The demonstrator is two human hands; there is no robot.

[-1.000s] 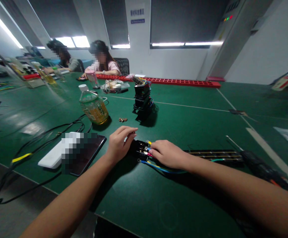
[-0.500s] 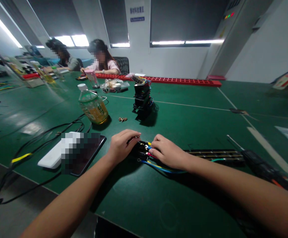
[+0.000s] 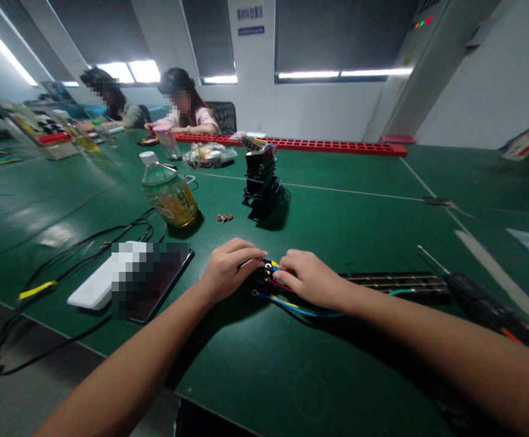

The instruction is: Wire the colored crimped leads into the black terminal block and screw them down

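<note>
A long black strip (image 3: 392, 283) with brass-coloured bars lies in front of me, its left end under both hands. My right hand (image 3: 310, 279) is closed on a blue wire at that end, thumb and forefinger pinched near its ring lug. My left hand (image 3: 232, 267) is closed too, its fingertips together over the lug; whatever they hold is too small to make out. Below the hands, blue and yellow wires (image 3: 298, 309) run along the table, one ending in a loose ring lug (image 3: 255, 293).
Small brass-coloured pieces (image 3: 225, 218) lie beyond my left hand, near a drink bottle (image 3: 170, 194). Black stacked parts (image 3: 259, 176) stand farther back. A phone (image 3: 164, 285) and white device (image 3: 95, 282) lie left, a power screwdriver (image 3: 483, 300) right. Two people sit across.
My left hand's fingertips have shifted slightly right, closer to my right hand and over the lug. The right hand stays nearly in place, still pinching the wire.
</note>
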